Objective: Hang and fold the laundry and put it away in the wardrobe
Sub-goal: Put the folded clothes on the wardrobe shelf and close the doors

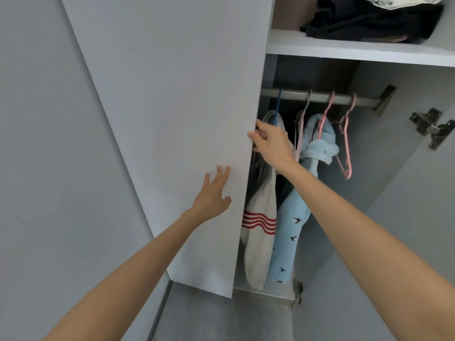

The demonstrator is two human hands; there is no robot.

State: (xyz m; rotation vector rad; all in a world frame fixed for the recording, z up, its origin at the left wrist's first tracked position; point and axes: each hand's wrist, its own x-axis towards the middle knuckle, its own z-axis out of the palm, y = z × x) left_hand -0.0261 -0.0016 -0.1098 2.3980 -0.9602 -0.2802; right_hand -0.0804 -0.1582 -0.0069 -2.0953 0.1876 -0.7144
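You are working on the left wardrobe door (177, 119), not on any laundry: your right hand (272, 143) curls its fingers around the door's free edge, and your left hand (211, 195) lies flat and empty, fingers spread, on the door's front. Inside, a white garment with red stripes (259, 225) and a light blue garment with small birds (291, 232) already hang from the rail (320, 96), beside an empty pink hanger (346, 143), with folded dark clothes (369, 23) on the shelf (357, 49) above. I cannot tell if you are opening or closing it, but the next move should swing the door without catching the striped garment just behind its edge.
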